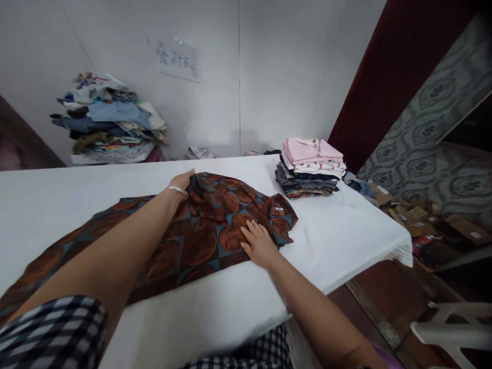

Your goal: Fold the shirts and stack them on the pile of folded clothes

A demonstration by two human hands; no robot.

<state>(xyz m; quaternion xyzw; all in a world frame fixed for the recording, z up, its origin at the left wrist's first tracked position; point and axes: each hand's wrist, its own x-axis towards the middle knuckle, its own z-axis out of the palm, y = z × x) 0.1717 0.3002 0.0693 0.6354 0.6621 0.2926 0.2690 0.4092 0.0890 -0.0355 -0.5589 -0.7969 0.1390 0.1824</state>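
Note:
A brown and teal patterned shirt lies spread across the white table, its collar end toward the right. My left hand reaches over the shirt to its far edge and grips a fold of the cloth; a bracelet shows on that wrist. My right hand lies flat on the shirt near the collar, fingers stretched out and apart, pressing the fabric down.
A stack of folded clothes, pink on top, stands at the table's far right. A loose heap of garments sits against the back wall at left. Cardboard boxes lie on the floor at right, and a white plastic chair is at lower right.

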